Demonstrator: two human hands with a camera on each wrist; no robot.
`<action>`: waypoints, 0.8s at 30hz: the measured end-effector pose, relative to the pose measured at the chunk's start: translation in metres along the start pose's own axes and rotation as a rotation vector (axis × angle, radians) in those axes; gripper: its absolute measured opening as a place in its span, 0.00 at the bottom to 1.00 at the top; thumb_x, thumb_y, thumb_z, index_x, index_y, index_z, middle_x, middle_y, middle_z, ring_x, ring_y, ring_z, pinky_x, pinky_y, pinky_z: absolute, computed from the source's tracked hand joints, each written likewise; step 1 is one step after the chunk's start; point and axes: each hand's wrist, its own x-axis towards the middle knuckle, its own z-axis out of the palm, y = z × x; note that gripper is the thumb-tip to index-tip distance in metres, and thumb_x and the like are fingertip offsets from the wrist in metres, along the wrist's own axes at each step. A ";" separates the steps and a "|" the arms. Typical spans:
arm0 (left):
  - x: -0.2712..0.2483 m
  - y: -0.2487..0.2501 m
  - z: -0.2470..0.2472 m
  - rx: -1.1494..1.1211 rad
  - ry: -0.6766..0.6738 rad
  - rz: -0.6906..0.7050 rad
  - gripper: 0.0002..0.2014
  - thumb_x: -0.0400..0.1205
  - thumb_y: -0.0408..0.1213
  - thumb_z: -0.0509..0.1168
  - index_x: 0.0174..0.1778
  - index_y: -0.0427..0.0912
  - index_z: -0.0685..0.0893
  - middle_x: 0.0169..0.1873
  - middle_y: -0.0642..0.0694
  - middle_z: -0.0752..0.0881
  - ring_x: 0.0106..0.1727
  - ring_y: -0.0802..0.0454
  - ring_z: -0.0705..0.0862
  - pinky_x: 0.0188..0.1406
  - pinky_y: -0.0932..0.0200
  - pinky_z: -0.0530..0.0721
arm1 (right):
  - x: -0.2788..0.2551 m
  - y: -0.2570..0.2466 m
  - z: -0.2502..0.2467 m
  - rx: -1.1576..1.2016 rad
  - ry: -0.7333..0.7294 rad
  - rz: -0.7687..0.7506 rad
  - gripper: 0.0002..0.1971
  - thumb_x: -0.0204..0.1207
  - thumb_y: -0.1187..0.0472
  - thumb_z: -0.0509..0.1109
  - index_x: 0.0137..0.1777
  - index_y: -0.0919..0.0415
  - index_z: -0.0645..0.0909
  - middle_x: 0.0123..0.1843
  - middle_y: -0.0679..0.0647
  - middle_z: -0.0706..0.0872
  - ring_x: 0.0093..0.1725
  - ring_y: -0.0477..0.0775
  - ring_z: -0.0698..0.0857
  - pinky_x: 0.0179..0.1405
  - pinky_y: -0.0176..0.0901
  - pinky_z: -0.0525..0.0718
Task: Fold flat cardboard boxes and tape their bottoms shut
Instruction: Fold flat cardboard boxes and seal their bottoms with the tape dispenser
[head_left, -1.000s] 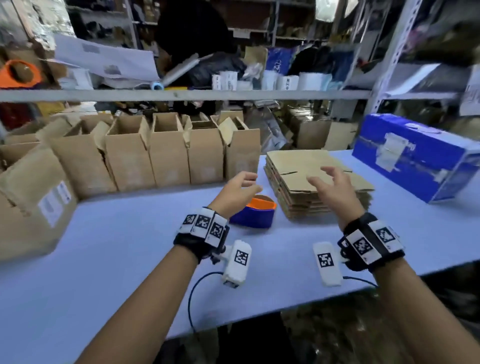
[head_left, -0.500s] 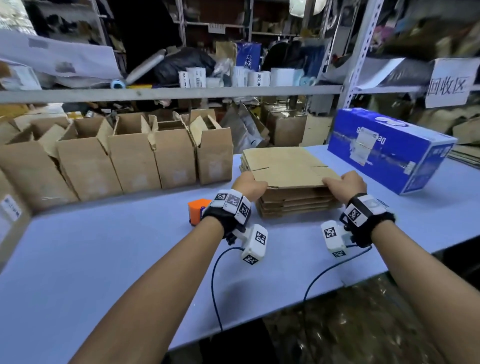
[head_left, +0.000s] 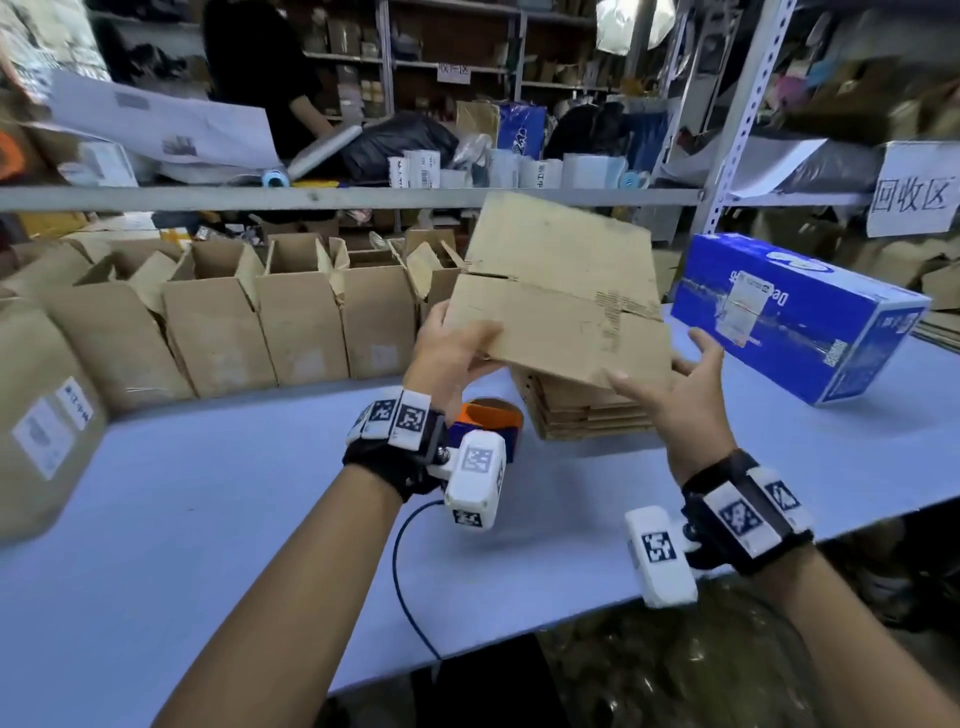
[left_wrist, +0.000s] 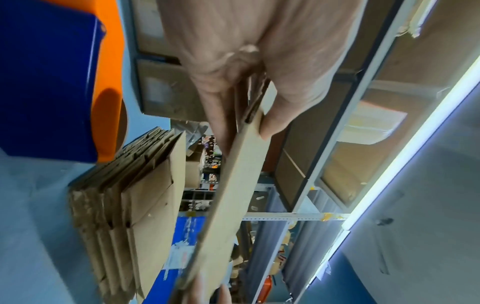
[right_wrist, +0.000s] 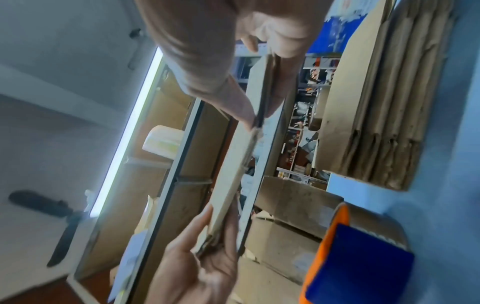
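Observation:
I hold one flat brown cardboard box (head_left: 561, 291) tilted up above the stack of flat boxes (head_left: 587, 410). My left hand (head_left: 457, 348) grips its near left corner, thumb on top; the left wrist view shows thumb and fingers pinching the box edge (left_wrist: 246, 144). My right hand (head_left: 670, 374) pinches the near right corner, fingers underneath. In the right wrist view the box (right_wrist: 233, 164) runs edge-on between both hands. An orange and blue tape dispenser (head_left: 491, 418) sits on the light blue table (head_left: 234, 519) just left of the stack, partly hidden by my left wrist.
A row of several folded, open-topped boxes (head_left: 301, 322) lines the table's back left, with a larger labelled box (head_left: 41, 415) at the far left. A blue carton (head_left: 795, 317) lies at the right. A grey shelf rail (head_left: 311, 197) crosses above; a person (head_left: 260, 78) stands behind it.
Both hands went from reaching, to gripping the stack's near edge, to lifting the top flat box off it. The box is now raised and tilted up.

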 end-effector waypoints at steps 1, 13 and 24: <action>-0.008 0.005 -0.008 0.019 -0.005 0.038 0.23 0.80 0.25 0.71 0.71 0.36 0.76 0.64 0.32 0.85 0.64 0.34 0.86 0.58 0.36 0.88 | -0.012 0.000 0.007 -0.012 -0.041 -0.001 0.53 0.68 0.67 0.86 0.86 0.53 0.54 0.73 0.57 0.77 0.70 0.55 0.83 0.68 0.50 0.82; -0.116 0.107 -0.175 0.390 0.044 0.529 0.18 0.68 0.32 0.81 0.50 0.54 0.89 0.41 0.56 0.90 0.44 0.58 0.87 0.41 0.62 0.89 | -0.049 -0.073 0.092 0.004 -0.224 -0.488 0.52 0.76 0.44 0.80 0.91 0.50 0.48 0.88 0.48 0.62 0.86 0.41 0.63 0.84 0.39 0.66; -0.160 0.086 -0.260 0.467 0.359 0.476 0.30 0.80 0.24 0.73 0.72 0.51 0.69 0.65 0.44 0.83 0.64 0.50 0.83 0.72 0.41 0.79 | -0.114 -0.037 0.182 0.249 -0.445 -0.334 0.15 0.85 0.48 0.68 0.59 0.58 0.74 0.48 0.48 0.81 0.44 0.38 0.80 0.48 0.36 0.77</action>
